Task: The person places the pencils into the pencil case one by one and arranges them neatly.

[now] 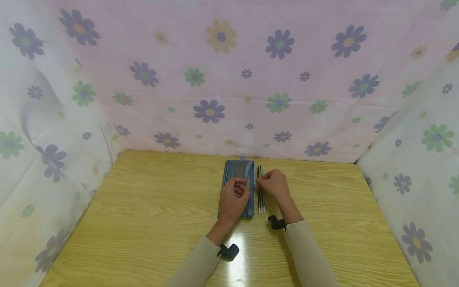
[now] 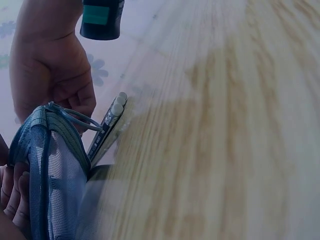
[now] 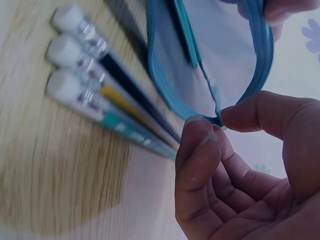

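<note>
Pink flowered cloth (image 1: 247,52) rises behind your wood-grain table (image 1: 154,199), with whiter flowered panels (image 1: 408,159) at both sides. Near the table's far edge, your left hand (image 1: 232,201) and right hand (image 1: 275,184) pinch the blue mesh pouch's (image 1: 239,169) rim, three pencils (image 3: 125,106) lying just to its right.

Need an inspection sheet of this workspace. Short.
Surface: glossy wood-grain table, light reflection near the front edge.
Job's things: blue zippered mesh pouch, zip open; three slim pencils with white erasers lying to its right in the head view.
Clutter: nothing seen.
Grippers: bare left hand holds the pouch; bare right hand pinches its rim.
Cables: nothing seen.
Surroundings: pink-and-white floral fabric behind and beside the table.
</note>
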